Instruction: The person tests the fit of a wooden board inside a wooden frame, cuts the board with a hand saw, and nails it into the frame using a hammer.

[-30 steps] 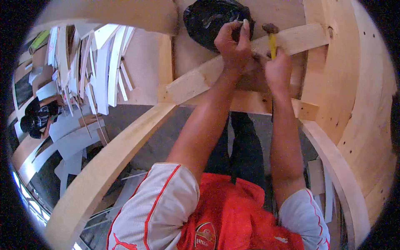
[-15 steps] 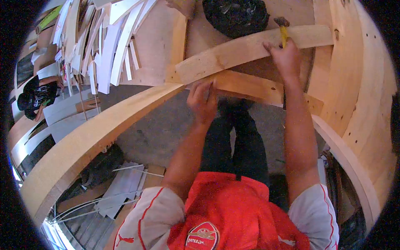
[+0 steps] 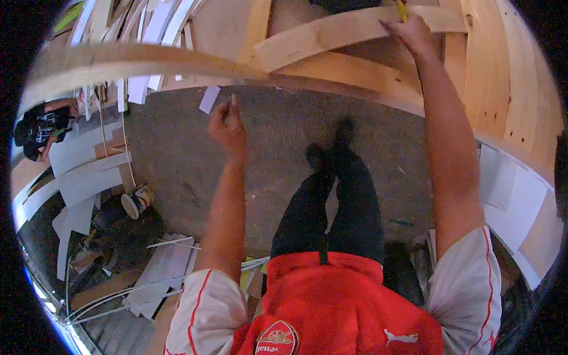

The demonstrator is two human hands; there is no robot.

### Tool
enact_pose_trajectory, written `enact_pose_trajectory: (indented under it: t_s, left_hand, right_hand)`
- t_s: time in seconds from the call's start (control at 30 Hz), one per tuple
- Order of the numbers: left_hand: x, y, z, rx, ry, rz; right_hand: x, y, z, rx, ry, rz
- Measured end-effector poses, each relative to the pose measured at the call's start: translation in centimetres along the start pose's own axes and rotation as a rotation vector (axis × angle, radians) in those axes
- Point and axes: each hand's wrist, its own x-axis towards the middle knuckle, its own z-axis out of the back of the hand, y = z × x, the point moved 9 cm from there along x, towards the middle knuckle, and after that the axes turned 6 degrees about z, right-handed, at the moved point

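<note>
My right hand [image 3: 414, 35] is closed around the yellow handle of a hammer [image 3: 402, 10], at the top of the view. Most of the tool is cut off by the frame edge or covered by my fingers. Just beneath the hammer lies a slightly curved wooden plank [image 3: 331, 34], set slantwise over the wooden frame [image 3: 355, 71]. My left hand [image 3: 228, 129] hangs over the floor, below the frame's near edge, its fingers curled together and one pointing up. Whatever those fingers pinch, if anything, is too small to make out.
A long curved board [image 3: 136, 62] stretches left from the frame. Wide boards [image 3: 491, 77] stand at the right. White strips [image 3: 168, 23] lie at upper left, with another person [image 3: 44, 127] beyond. A bucket [image 3: 137, 201] and scrap sheets [image 3: 160, 278] sit on the floor [image 3: 278, 195].
The view has tilted downward, so the plank and frame sit higher. My left hand has come away from the plank's end, down and left. My right hand still holds the hammer.
</note>
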Motion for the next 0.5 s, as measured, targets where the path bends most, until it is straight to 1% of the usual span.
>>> enact_pose_trajectory:
  t_s: [0.07, 0.17, 0.27, 0.37, 0.4, 0.47, 0.5]
  left_hand:
    - [2.2, -0.2, 0.5, -0.015, 0.025, 0.072]
    - [3.6, -2.2, 1.1, -0.107, 0.071, 0.139]
    - [4.2, -2.7, 1.8, -0.193, 0.09, 0.153]
    - [4.7, -2.3, 2.4, -0.283, 0.123, 0.175]
    - [5.2, -2.3, 2.4, -0.315, 0.146, 0.181]
    - [7.0, -3.6, 1.8, -0.208, 0.175, 0.095]
    - [7.9, -4.1, 1.8, -0.152, 0.187, 0.054]
  right_hand:
    - [1.8, -2.8, -1.8, -0.047, 0.036, -0.012]
    - [-1.2, 3.6, 1.5, 0.044, -0.038, 0.051]
    - [-2.3, 4.2, 1.9, 0.275, 0.002, -0.051]
    - [-2.4, 4.0, 1.2, 0.362, -0.006, 0.002]
    - [-3.0, 3.7, 1.1, 0.42, -0.009, -0.023]
    - [-2.7, 3.1, 1.4, 0.536, -0.029, -0.058]
    - [-2.6, 3.0, 1.7, 0.477, -0.059, -0.041]
